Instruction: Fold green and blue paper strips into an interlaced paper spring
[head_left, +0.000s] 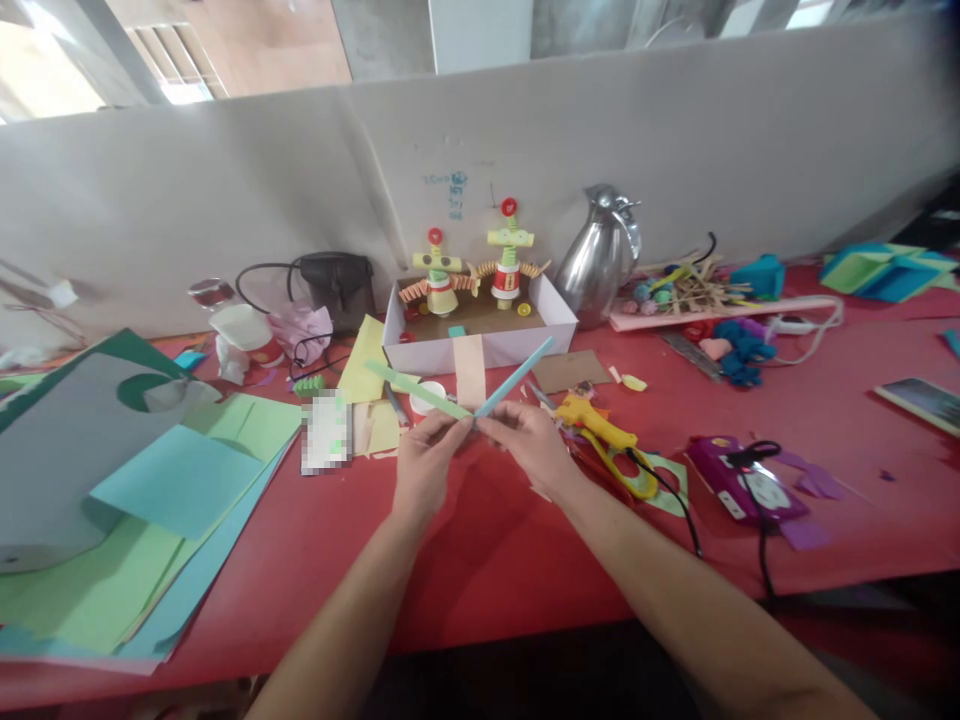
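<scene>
Over the red table, my left hand (431, 455) pinches the near end of a light green paper strip (412, 387). My right hand (525, 440) pinches a blue paper strip (517, 376) close beside it. The two strips meet between my fingertips and spread apart in a V, pointing away from me. Whether they are joined at the meeting point is hidden by my fingers. Behind the strips stands a white box (420, 357) with two paper figures, a left one (442, 295) and a right one (508, 280). A peach paper strip (470, 370) hangs at the box's front.
A yellow glue gun (596, 420) and yellow-handled scissors (619, 465) lie right of my hands. Farther right is a purple power strip (739, 480) with black cords. Coloured paper sheets (180, 480) are stacked at left. A steel jug (596, 255) stands behind.
</scene>
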